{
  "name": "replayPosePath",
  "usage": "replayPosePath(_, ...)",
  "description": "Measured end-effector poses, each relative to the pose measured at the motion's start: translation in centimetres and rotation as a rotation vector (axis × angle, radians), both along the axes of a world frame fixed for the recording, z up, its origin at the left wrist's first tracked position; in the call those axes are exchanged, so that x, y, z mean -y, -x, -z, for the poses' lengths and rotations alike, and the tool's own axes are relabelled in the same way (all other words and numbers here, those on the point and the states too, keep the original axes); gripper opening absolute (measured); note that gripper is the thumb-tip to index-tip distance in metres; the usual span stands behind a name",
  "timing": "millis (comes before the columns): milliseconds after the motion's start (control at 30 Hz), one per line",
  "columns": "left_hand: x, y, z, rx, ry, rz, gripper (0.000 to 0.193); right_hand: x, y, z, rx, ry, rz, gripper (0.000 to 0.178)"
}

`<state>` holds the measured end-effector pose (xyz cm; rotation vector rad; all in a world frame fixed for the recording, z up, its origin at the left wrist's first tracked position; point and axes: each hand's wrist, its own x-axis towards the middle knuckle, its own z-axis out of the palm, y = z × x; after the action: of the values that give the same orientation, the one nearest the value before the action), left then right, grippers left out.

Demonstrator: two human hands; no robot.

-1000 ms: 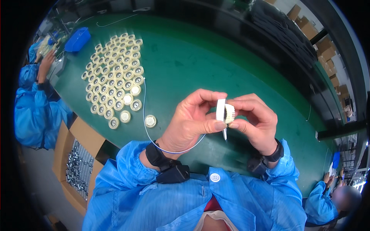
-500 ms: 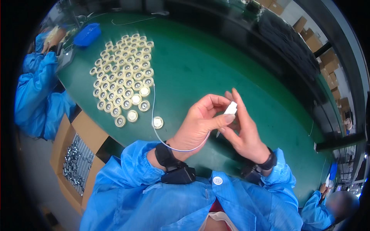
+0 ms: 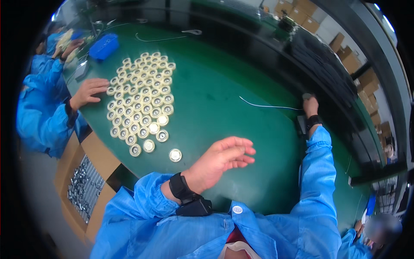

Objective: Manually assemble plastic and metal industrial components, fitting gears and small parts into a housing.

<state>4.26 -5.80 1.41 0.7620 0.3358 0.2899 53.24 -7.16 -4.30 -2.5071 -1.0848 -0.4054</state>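
Left hand [image 3: 219,160] has been emptied, fingers loosely extended; thin white cord [image 3: 271,106] lies beside right hand [image 3: 310,106], whose grip cannot be determined.

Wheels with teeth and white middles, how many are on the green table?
4: the lone wheel nearest the left hand, a second wheel to its left, then a third wheel and fourth wheel farther up, close together. None looks hidden.

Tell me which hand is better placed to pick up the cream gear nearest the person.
Left hand, probably: it looks empty and is much closer to that cream gear. The right hand is stretched far out to the right, beside the white cord.
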Motion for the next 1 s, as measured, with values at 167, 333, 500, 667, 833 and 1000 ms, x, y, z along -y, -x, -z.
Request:
replayPosePath(167, -0.2, -0.2, -0.3, 0.013, -0.059, 0.170, 0.027, 0.6, -7.1, 1.9, 0.260, 0.402, 0.213, 0.050)
replayPosePath(333, 0.4, -0.9, -1.1, 0.139, -0.176, 0.375, 0.027, -1.4, 10.5, -6.5, 0.362, -0.103, -0.407, 0.044)
replayPosePath(500, 1.1, 0.1, -1.5, 0.498, -0.346, 0.707, 0.031, -2.0, 33.2, -8.7, -0.333, 0.094, -1.481, 0.055)
replayPosePath(667, 0.9, 1.3, -2.6, 0.613, -0.461, 0.874, 0.033, -1.6, 40.7, -8.2, 0.047, 0.247, -1.675, 0.044)
replayPosePath(833, 0.0, 4.0, -4.2, 0.474, -0.375, 0.682, 0.027, -0.8, 39.6, -8.0, -0.059, 0.241, -1.489, 0.029)
replayPosePath(1000, -1.3, 3.6, -3.9, 0.176, -0.183, 0.143, 0.023, -2.4, 32.4, -10.6, -1.115, -0.123, -0.840, 0.023)
